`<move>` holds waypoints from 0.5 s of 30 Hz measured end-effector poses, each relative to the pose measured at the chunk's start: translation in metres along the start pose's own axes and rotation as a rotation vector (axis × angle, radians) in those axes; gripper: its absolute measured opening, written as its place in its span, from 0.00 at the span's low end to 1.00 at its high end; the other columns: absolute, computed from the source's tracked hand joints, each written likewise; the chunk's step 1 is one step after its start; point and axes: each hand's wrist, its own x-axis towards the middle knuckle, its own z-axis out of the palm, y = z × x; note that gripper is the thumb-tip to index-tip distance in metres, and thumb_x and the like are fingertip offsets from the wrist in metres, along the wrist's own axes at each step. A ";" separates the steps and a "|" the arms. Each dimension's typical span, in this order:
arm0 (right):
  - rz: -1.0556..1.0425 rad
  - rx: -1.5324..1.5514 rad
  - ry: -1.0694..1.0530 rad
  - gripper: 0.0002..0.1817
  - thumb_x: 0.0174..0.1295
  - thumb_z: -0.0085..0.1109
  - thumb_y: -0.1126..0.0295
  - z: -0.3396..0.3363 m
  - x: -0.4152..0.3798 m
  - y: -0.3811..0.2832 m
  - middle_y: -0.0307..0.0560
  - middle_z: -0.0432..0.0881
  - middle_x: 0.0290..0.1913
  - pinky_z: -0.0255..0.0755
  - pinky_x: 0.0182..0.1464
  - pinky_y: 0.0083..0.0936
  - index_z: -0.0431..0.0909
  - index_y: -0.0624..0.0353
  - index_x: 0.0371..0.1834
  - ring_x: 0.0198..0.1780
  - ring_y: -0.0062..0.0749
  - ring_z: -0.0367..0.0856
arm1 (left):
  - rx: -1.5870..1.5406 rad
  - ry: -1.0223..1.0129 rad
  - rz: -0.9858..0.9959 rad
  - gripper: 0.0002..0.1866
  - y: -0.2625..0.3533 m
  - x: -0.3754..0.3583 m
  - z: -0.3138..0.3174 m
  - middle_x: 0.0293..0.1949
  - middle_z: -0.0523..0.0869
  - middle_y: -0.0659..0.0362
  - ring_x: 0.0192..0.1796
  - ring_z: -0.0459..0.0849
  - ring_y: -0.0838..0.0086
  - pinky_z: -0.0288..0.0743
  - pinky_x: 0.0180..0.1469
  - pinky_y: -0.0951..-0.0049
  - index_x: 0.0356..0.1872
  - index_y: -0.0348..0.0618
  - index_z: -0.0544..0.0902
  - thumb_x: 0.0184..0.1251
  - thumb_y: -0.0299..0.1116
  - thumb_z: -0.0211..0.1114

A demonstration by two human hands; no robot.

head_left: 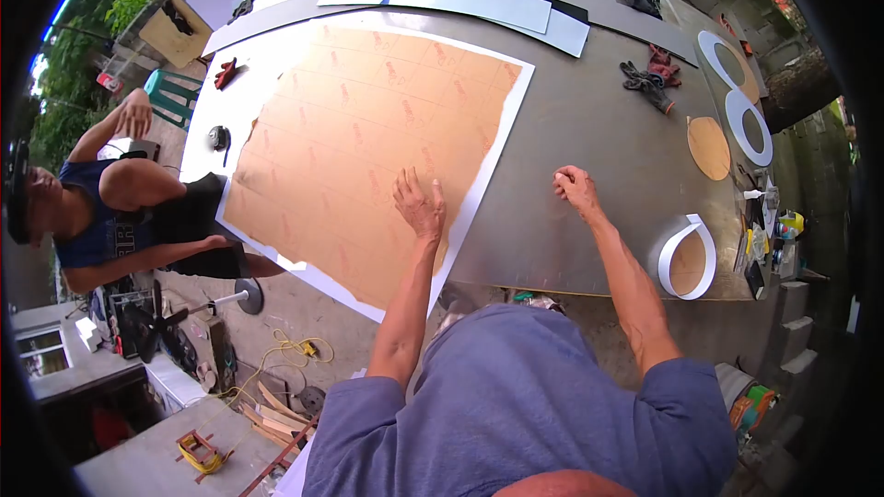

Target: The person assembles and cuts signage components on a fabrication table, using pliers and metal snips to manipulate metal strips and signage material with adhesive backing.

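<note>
Left hand [421, 208] over sheet [359, 129], right hand [576, 188] curled

The sheet [359, 138] has a matt brown paper-like face inside a smooth white border; the worktop [543, 230] is smooth grey metal with a soft sheen; the disc [708, 148] looks matt; the gloves [647, 87] and shirt [516, 387] are dull cloth

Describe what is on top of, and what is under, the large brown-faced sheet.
The person's left hand appears to rest on the brown-faced sheet. Metal tabletop shows beside it; whatever lies directly underneath is covered and cannot be seen.
</note>
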 end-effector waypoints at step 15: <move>-0.600 -0.669 0.213 0.28 0.61 0.68 0.58 -0.062 0.338 -0.096 0.53 0.74 0.67 0.68 0.71 0.42 0.77 0.58 0.63 0.70 0.49 0.72 | 0.374 -0.136 -0.123 0.35 0.023 0.015 0.043 0.76 0.64 0.50 0.78 0.57 0.52 0.47 0.77 0.43 0.74 0.40 0.66 0.70 0.47 0.57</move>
